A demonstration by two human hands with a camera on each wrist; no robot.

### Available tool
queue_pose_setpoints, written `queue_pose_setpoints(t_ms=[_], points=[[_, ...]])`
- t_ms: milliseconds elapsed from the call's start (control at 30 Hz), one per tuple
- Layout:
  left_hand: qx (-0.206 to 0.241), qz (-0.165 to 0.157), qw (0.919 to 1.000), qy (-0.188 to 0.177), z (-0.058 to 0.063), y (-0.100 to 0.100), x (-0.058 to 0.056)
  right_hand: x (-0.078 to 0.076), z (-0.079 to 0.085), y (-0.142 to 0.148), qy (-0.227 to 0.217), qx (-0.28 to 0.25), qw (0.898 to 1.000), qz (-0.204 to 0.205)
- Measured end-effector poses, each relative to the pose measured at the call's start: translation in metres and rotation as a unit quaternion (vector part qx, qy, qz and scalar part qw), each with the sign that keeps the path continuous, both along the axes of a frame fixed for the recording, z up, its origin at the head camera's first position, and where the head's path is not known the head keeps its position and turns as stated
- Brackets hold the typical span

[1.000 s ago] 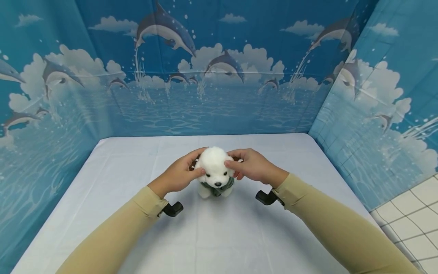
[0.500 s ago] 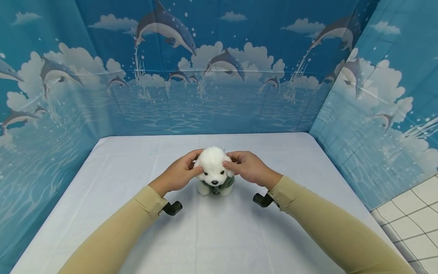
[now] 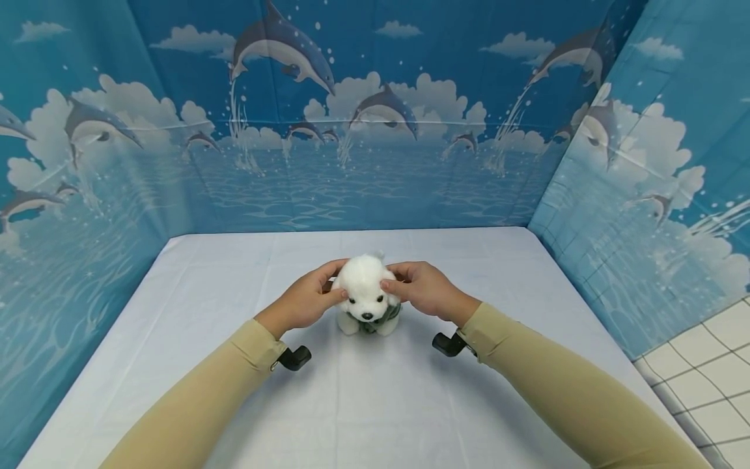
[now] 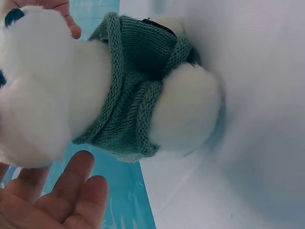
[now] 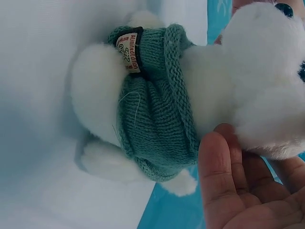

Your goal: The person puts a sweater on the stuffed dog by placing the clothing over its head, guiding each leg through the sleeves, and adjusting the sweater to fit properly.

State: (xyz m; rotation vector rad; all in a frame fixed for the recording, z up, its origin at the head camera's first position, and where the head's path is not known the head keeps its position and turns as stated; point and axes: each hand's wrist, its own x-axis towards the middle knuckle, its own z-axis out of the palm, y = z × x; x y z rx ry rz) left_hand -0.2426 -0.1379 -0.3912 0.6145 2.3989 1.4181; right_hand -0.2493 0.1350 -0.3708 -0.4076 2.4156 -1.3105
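A white plush dog (image 3: 364,277) with dark eyes and a dark nose stands upright on the white cloth, its face toward me. It wears a green knitted sweater (image 4: 128,93), which carries a small printed label (image 5: 128,51) in the right wrist view. My left hand (image 3: 303,299) holds the dog's head from the left, thumb beside the eye and fingers behind. From the other side, my right hand (image 3: 432,288) holds the head the same way. In the head view, the fingertips behind the head are hidden.
A white cloth (image 3: 375,404) covers the table. Blue curtains (image 3: 363,176) printed with dolphins stand at the back and both sides. Pale tiles (image 3: 709,365) show at the lower right. A black wrist mount (image 3: 295,358) sits under each cuff.
The dog's head has shifted slightly left and tipped a little forward, its nose turning left. My right hand has moved slightly left with it, while my left hand has barely moved.
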Motion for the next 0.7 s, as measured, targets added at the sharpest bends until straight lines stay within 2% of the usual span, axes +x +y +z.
queue_pose_setpoints(t_ms=[500,700], points=[[-0.005,-0.013,0.9999,-0.004,0.005,-0.003,0.003,0.001,0.002,0.005,0.010,-0.008,1.000,0.019],[-0.034,-0.011,0.9988,0.034,0.008,-0.009,0.007,0.003,0.005,0.011,0.027,-0.004,0.999,0.019]])
